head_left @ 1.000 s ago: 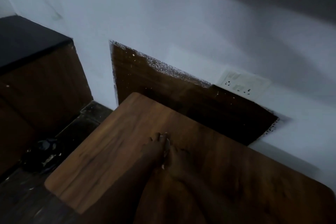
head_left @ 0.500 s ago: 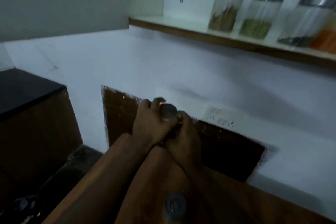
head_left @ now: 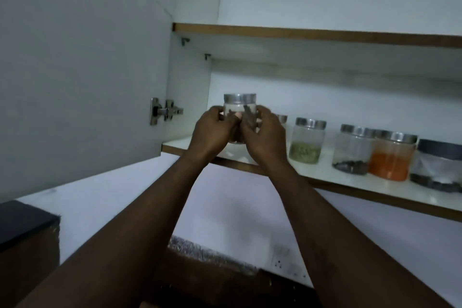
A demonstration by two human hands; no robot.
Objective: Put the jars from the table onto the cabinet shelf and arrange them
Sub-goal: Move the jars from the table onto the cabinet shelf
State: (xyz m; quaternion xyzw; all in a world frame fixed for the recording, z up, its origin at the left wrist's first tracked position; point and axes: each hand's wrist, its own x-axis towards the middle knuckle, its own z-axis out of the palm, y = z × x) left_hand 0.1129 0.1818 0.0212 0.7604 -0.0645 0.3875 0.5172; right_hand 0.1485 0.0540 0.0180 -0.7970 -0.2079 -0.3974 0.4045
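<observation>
1. Both hands up at the open cabinet. Left hand (head_left: 212,130) and right hand (head_left: 265,132) wrap one steel-lidded glass jar (head_left: 240,110) from either side, fingers (head_left: 260,114) clasped round the glass.
2. Jar is upright at the left end of the lower shelf (head_left: 325,175). Base is hidden behind the hands, so can't tell if it is resting on the shelf or just above it.
3. Already on the shelf to the right: a jar mostly hidden behind the right hand, green-filled jar (head_left: 306,144), dark-spice jar (head_left: 352,151), orange-filled jar (head_left: 391,157), and a dark-lidded jar (head_left: 440,165) at the frame edge.
4. Step in hand, as I read it: placing this jar at the left of the row.
5. Next move calls for setting it flat, clear of the cabinet door (head_left: 82,70) and the hidden neighbour, then letting go and lining it up with the rest.
</observation>
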